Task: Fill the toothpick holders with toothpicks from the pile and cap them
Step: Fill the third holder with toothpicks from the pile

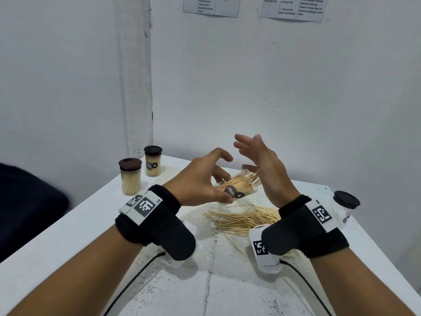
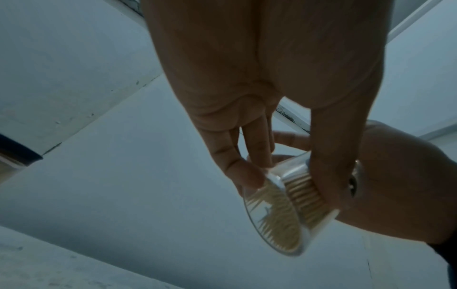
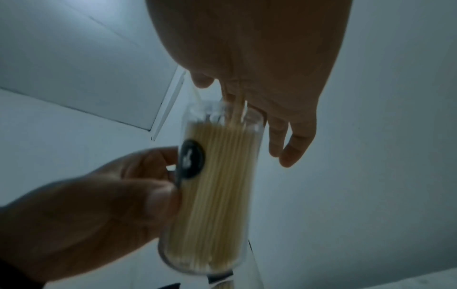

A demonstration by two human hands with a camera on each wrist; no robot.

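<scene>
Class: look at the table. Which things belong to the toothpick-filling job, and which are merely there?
Part of the job:
- open holder, gripped tilted by the left hand
- right hand, palm at its mouth
- toothpick pile
- two capped, filled holders
- capped holder at right

Just there:
- wall notices
- dark object at left

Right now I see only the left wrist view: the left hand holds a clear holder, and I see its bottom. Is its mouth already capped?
Observer: No. In the head view the holder lies tilted in the left hand, uncapped, and toothpicks stick out of its mouth.
Operator: Does the right hand hold something?
Observer: Nothing. The right hand has its fingers spread, with its palm at the toothpick ends.
Operator: Where is a cap, please?
Observer: A dark cap sits on another clear holder near the table's right edge, beyond the right wrist.
</scene>
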